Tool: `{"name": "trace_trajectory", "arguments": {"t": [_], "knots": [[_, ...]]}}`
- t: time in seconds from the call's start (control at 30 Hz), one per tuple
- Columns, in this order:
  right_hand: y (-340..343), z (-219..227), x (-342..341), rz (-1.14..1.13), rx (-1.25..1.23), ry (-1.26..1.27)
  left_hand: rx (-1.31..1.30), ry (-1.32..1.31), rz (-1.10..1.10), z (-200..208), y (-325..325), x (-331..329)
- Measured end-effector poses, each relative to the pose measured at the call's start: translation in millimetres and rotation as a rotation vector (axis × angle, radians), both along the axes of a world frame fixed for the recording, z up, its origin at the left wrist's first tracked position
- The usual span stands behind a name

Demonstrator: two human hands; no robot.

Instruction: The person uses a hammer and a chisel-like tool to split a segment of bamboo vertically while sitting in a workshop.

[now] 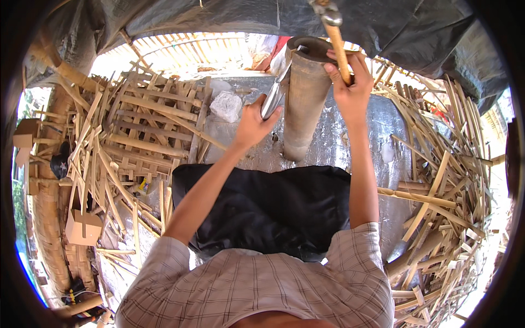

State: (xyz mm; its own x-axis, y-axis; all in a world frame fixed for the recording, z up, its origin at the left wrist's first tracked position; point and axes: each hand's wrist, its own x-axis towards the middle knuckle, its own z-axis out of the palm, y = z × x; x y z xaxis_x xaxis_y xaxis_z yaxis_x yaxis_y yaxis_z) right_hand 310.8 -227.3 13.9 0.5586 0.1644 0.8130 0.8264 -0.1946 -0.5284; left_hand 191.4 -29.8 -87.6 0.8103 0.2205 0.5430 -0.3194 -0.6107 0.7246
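Observation:
A thick grey-brown hollow tube (pixel 306 104) stands in front of me, its dark open end at the top. My left hand (pixel 257 123) is closed around a shiny metal tool with a long, narrow, blade-like end (pixel 275 93). That tool lies against or very near the tube's upper left side; I cannot tell if it touches. In my right hand (pixel 353 90) is a hammer (pixel 338 46), gripped by its wooden handle with the metal head raised above the tube. The fingers of this hand are beside the tube's right rim.
Black cloth (pixel 262 210) covers my lap. A pale stone (pixel 226 106) sits left of the tube on shiny grey sheeting (pixel 383 136). Bamboo sticks (pixel 443 186) pile up at right; a bamboo lattice (pixel 153 128) lies at left. Dark tarpaulin (pixel 219 19) hangs beyond the tube.

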Motion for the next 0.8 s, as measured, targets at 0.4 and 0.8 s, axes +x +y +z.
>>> {"name": "trace_trajectory", "arguments": {"t": [0.4, 0.8], "knots": [[-17, 20, -100, 0.221, -0.074, 0.053, -0.592, 0.472, -0.243, -13, -35, -114], [34, -10, -197, 0.439, -0.252, -0.263, -0.886, 0.669, 0.009, -14, -38, -308]]}}
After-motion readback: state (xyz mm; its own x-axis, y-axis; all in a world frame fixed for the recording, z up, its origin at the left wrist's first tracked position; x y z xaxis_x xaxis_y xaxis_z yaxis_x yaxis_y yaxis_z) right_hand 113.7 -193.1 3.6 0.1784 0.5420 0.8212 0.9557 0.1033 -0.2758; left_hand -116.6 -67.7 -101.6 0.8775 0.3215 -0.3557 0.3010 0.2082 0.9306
